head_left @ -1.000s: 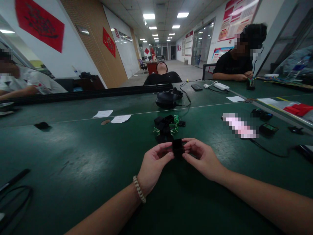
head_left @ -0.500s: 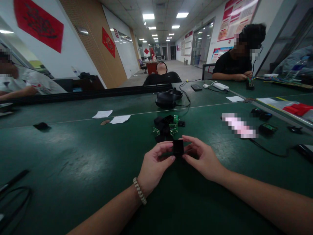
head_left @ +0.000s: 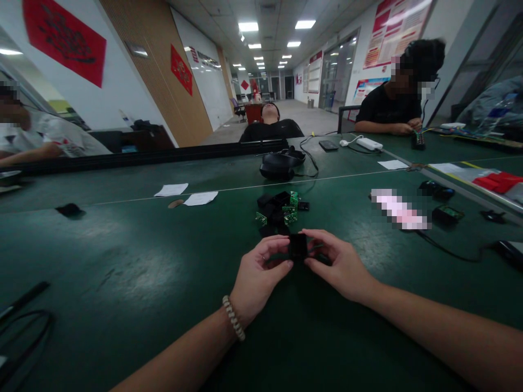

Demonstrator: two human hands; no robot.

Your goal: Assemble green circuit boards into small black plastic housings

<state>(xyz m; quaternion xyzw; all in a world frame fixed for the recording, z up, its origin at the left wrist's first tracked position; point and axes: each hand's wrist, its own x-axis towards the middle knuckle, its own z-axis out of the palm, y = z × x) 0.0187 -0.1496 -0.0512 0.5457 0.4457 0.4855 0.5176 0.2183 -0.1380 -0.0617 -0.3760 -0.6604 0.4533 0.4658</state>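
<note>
Between my two hands is a small black square box (head_left: 298, 247), held just above the green tabletop. My left hand (head_left: 261, 272), with a beaded bracelet at the wrist, grips its left side between thumb and fingers. On the right side, my right hand (head_left: 337, 264) pinches it the same way. What lies inside the box is too dark to make out. Just beyond my fingers sits a pile of black plastic parts (head_left: 267, 206) mixed with green circuit boards (head_left: 290, 214).
Behind the pile lies a black headset (head_left: 281, 163) with a cable. White paper pieces (head_left: 201, 198) are to the left. A blurred-out phone-like object (head_left: 398, 209) and black parts (head_left: 447, 214) lie right. A person in black (head_left: 388, 109) works at the far right; others sit around the table.
The black box has tilted very slightly, and the fingers of my right hand have shifted a little along its top edge. Everything else on the table stays in place.
</note>
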